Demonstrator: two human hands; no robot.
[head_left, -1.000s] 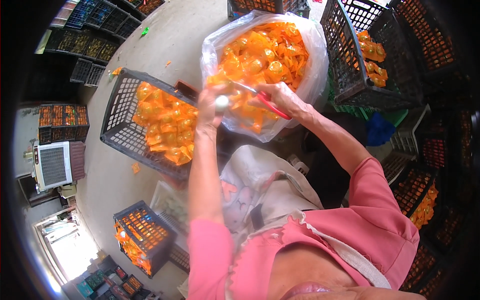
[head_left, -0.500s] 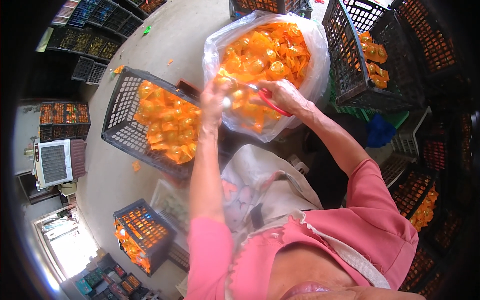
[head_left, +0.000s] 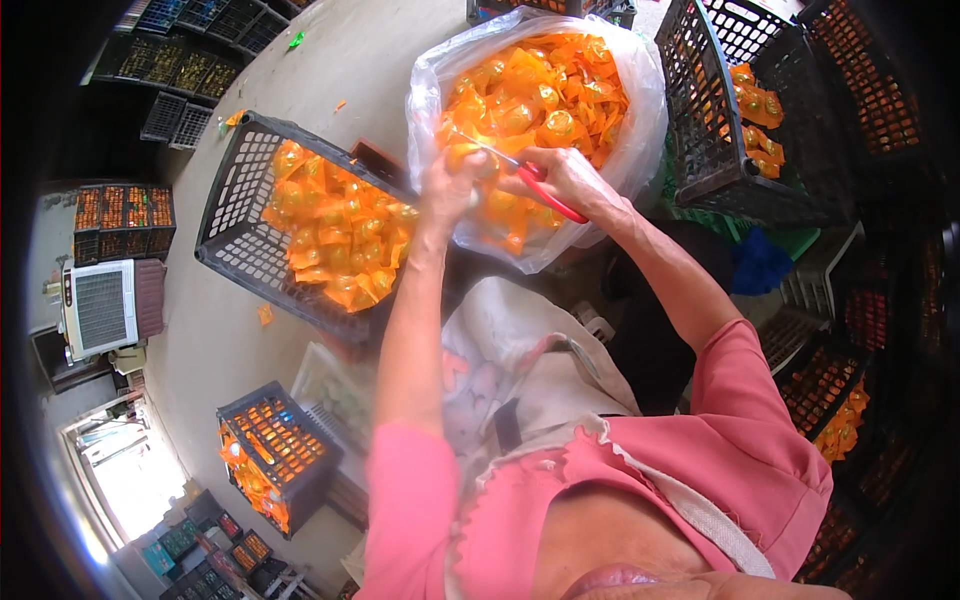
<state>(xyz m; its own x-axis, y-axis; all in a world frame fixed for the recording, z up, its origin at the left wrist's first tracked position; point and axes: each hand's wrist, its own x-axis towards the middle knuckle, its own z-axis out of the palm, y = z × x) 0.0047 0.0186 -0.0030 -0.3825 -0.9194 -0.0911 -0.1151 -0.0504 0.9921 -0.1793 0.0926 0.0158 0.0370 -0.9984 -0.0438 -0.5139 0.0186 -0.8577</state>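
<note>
Holding an orange packet (head_left: 462, 158) with clenched fingers, left hand (head_left: 452, 190) raised over the clear bag's (head_left: 640, 120) near edge, right hand (head_left: 565, 178) gripping red-handled scissors (head_left: 520, 175) beside it, blades touching the packet, black crate (head_left: 235, 225) of orange packets left, another crate (head_left: 700, 130) right.

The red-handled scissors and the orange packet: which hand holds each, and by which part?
The right hand holds the red-handled scissors by the handle loops. The left hand grips one small orange packet around its lower part, over the clear plastic bag.
</note>
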